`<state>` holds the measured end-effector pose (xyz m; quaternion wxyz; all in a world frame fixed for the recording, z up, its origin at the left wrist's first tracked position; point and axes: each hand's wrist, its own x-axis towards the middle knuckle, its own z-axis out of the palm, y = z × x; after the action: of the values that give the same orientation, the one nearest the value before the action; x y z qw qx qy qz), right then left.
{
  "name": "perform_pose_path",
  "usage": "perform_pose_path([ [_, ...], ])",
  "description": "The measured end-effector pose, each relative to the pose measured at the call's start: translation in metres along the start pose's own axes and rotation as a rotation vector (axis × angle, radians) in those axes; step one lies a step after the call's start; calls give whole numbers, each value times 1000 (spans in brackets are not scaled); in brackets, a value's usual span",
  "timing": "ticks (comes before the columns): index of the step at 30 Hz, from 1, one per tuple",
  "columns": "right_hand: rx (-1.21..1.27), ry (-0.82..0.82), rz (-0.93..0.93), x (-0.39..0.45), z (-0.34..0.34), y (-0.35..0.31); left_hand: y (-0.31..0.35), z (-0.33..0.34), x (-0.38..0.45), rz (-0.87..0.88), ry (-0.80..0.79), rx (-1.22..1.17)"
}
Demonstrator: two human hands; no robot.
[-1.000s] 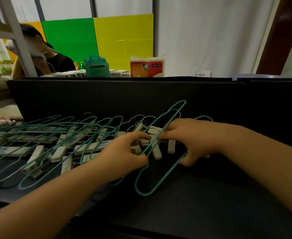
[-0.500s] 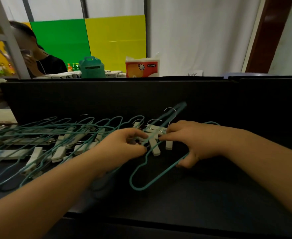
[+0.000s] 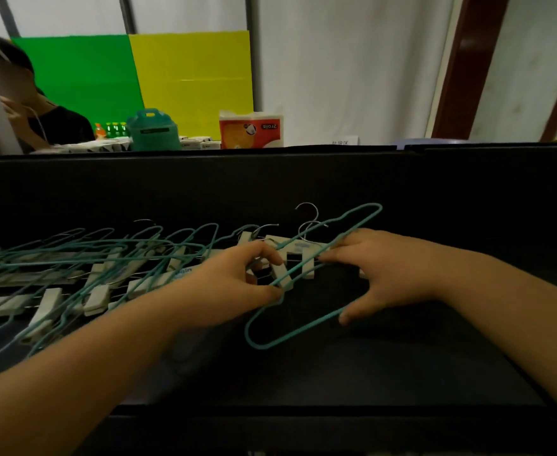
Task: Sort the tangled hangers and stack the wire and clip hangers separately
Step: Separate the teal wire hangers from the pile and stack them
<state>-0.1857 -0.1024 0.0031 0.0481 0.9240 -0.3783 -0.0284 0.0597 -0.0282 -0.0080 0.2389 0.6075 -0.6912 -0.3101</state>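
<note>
I read mirrored "Strolls" on the tissue pack (image 3: 251,129); clip labels blur. My left hand (image 3: 234,284) pinches a clip hanger (image 3: 295,258), my right hand (image 3: 382,268) grips the wire hanger (image 3: 306,281) at the tangle's (image 3: 83,268) right end; the left end is cut off.

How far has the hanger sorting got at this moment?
Done: no separate stacks visible. In hand: both the left hand and right hand work one teal wire hanger off a white clip hanger. Left: the tangled pile at left.
</note>
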Motion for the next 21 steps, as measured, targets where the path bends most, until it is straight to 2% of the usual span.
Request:
perform_pose_path([
  [5, 56, 65, 190, -47, 2, 2, 5, 2, 6, 89, -7, -22],
  [10, 136, 83, 348, -106, 11, 15, 18, 15, 10, 197, 161, 407],
  [15, 86, 141, 448, -168, 14, 43, 43, 42, 19, 211, 163, 502],
  [21, 127, 208, 480, -243, 21, 88, 98, 97, 32, 177, 196, 623],
])
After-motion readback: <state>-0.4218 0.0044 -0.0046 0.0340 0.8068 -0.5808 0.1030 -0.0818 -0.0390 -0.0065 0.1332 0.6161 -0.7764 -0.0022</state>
